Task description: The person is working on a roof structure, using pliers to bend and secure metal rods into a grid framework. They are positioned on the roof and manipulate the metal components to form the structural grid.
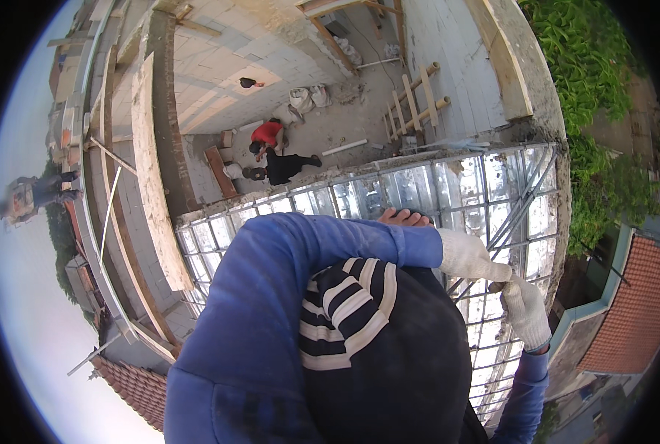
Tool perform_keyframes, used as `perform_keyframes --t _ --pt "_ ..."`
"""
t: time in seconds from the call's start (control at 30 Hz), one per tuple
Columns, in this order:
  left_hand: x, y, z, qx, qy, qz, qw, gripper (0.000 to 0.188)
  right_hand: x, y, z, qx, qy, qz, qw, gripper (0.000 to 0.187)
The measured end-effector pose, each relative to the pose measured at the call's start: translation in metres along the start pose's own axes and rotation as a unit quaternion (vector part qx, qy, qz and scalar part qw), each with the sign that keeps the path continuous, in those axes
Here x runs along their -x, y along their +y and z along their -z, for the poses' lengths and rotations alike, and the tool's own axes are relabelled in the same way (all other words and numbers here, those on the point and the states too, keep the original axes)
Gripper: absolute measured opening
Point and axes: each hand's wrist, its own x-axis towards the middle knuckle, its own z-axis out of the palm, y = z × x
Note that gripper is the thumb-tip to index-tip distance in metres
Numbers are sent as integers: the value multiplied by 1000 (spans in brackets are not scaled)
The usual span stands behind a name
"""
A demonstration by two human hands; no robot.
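My left hand [463, 255], in a white knit glove, reaches across to the right with its fingers closed. My right hand [527, 314], gloved alike, comes up from the lower right and meets it, also closed. Between them shows a small dark end [497, 286] of something I cannot make out. Both hands are over a grid of steel bars [485, 176] above shiny metal sheeting. A bundle of longer bars [524, 198] slants beside them. Bare toes [404, 217] show past my left forearm. Black cloth with white stripes [356, 311] fills the space between my arms.
Far below, a person in red [267, 135] and one in black [289, 166] are on the room floor, near a wooden ladder [416, 103]. Planks [156, 177] line the wall top at left. Beyond the right edge are trees [589, 59] and a tiled roof [637, 303].
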Motion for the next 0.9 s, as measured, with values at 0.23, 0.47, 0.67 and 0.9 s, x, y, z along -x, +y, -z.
perform_keyframes --t 0.23,0.47,0.67,0.9 --pt "2 -6 5 -14 -88 -10 996 59 -5 12 -26 137 41 49 989 53" --pt "14 -12 10 -182 -16 -11 983 45 11 12 -57 190 113 15 975 27" --pt "54 -17 55 -27 22 105 994 51 40 115 -46 399 199 21 895 15" --pt "79 12 56 -23 -43 188 981 43 47 107 -45 151 225 -163 949 30"
